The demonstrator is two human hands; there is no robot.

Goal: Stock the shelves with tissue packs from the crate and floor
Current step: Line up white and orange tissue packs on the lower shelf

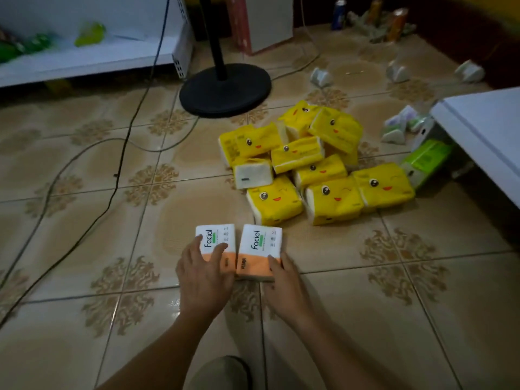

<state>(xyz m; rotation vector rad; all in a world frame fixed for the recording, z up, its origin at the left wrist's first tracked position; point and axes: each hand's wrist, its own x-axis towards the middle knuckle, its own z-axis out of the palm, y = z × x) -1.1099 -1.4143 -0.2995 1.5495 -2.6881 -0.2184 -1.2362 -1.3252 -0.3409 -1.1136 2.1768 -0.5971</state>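
The location is presenting as a small retail shop. White metal display shelving [84, 61] with a perforated upright is standing at the upper left and is carrying green packets [90, 33]. A second white shelf [484, 130] is projecting in at the right. Identical yellow tissue packs [309, 164] are lying heaped on the tiled floor [84, 220], two matching white-and-orange packs [260, 243] are lying near them, and cans [339, 14] are standing at the far wall.
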